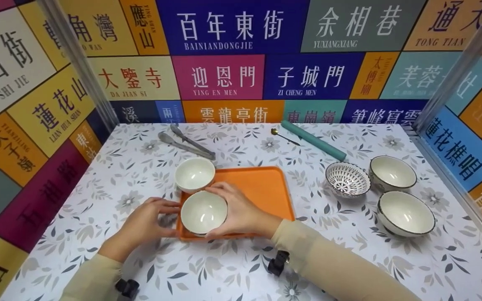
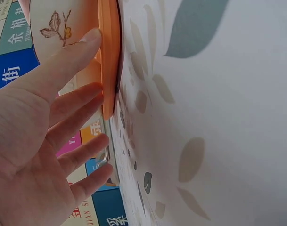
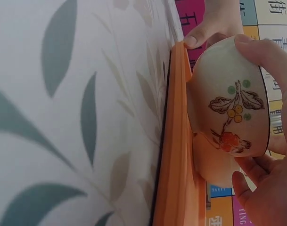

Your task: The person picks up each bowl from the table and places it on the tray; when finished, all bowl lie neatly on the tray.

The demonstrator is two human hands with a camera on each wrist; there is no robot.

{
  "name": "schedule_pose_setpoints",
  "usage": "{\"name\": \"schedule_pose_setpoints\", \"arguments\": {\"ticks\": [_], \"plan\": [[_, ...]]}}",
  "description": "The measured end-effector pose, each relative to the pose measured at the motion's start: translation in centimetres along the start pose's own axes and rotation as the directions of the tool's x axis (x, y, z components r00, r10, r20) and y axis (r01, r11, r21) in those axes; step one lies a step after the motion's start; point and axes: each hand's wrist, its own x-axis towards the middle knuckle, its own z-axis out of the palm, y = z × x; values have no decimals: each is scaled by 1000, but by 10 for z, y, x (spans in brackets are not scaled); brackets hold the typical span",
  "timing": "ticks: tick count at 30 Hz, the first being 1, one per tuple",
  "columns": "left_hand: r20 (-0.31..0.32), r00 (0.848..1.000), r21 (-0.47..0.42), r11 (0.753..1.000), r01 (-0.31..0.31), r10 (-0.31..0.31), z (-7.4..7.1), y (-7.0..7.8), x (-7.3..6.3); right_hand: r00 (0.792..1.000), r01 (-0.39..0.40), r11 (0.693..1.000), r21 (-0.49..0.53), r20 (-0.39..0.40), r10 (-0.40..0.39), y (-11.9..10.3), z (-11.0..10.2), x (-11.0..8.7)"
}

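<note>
My right hand [image 1: 243,211] grips a cream bowl [image 1: 204,211] by its side, thumb at the near rim and fingers at the far side. A painted sprig with leaves and fruit decorates its outside [image 3: 235,110] in the right wrist view. The bowl is at the left end of an orange tray [image 1: 262,192]. Just left of the tray, my left hand [image 1: 142,221] has its fingers spread and loosely extended, with the thumb [image 2: 89,42] at the tray's edge. A second cream bowl [image 1: 195,173] stands behind the held one, over the tray's back left corner.
Grey tongs [image 1: 188,144] lie behind the bowls. Further right are a small gold-ended spoon [image 1: 274,131] and a green rod [image 1: 314,140]. A black-patterned bowl [image 1: 347,179] and two dark-rimmed bowls, one behind [image 1: 393,172] and one nearer [image 1: 406,213], stand on the right.
</note>
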Motion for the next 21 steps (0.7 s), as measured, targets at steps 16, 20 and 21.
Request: {"name": "schedule_pose_setpoints", "arguments": {"ticks": [16, 20, 21], "plan": [[11, 999, -19, 999, 37, -37, 0, 0, 1, 1000, 9, 1000, 11, 13, -9, 0, 14, 5], [0, 1000, -7, 1000, 20, -20, 1, 0, 1, 999, -8, 1000, 18, 31, 7, 0, 16, 5], [-1, 1000, -4, 1000, 16, -16, 1, 0, 0, 999, -19, 1000, 21, 43, 18, 0, 16, 5]]}}
